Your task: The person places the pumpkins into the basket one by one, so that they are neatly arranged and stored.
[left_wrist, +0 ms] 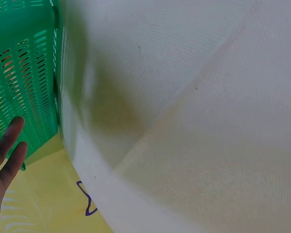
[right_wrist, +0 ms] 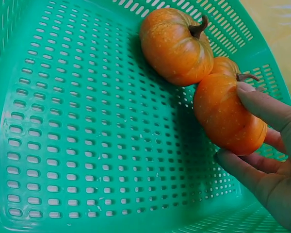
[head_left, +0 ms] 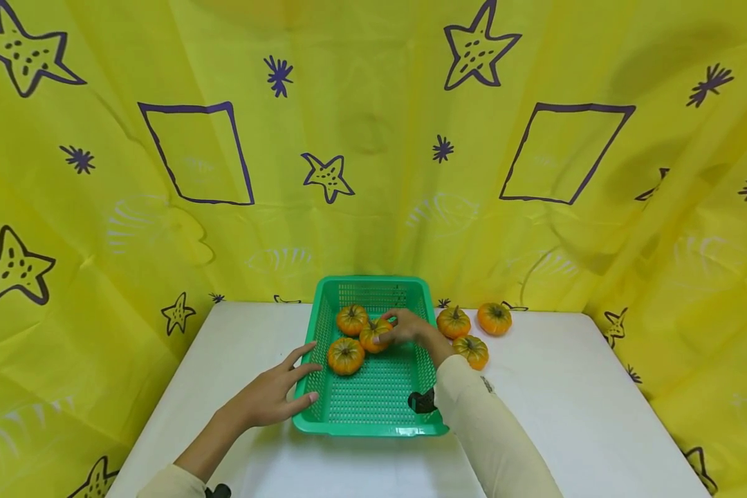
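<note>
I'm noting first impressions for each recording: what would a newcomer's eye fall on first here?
Probably the star-patterned yellow curtain, behind and to both sides of the white table. Next, the green basket on the table, with three orange pumpkins inside, one gripped by the right hand. Three more pumpkins sit just right of the basket.

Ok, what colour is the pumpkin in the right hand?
The pumpkin is mostly orange with small pale flecks; the right wrist view shows it best.
</note>
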Demonstrator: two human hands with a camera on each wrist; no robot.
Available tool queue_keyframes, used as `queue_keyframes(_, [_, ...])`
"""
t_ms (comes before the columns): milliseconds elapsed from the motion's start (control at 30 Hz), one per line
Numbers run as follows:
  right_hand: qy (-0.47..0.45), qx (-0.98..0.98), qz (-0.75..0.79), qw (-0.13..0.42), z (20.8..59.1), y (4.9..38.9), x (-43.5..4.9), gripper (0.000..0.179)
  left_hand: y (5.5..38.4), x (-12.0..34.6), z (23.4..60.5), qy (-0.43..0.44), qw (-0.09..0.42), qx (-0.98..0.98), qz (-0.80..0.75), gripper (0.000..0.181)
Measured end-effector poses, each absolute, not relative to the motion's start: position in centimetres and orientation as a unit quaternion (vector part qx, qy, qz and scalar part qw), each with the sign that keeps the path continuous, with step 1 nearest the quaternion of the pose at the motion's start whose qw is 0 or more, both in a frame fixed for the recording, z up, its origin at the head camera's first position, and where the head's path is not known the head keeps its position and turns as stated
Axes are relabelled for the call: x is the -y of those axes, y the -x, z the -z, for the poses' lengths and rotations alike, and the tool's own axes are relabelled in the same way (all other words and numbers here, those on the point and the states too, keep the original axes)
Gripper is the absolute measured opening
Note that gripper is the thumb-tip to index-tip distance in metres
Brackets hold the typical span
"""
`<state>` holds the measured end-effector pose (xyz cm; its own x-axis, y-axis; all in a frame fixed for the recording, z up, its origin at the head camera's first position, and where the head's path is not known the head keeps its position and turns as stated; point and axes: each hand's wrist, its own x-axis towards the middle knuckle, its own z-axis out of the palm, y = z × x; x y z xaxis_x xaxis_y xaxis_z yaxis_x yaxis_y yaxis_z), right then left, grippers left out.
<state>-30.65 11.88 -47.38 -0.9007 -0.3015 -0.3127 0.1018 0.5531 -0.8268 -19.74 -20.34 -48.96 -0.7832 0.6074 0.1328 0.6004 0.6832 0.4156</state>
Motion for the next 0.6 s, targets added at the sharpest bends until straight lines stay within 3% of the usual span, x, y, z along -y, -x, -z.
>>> queue_keyframes(600, [0.065,-0.843,0.466,0.26,47.93,30.5,-11.75,0.067,19.79,20.35,48.98,-0.326,0.016,-0.918,-0.226,0.054])
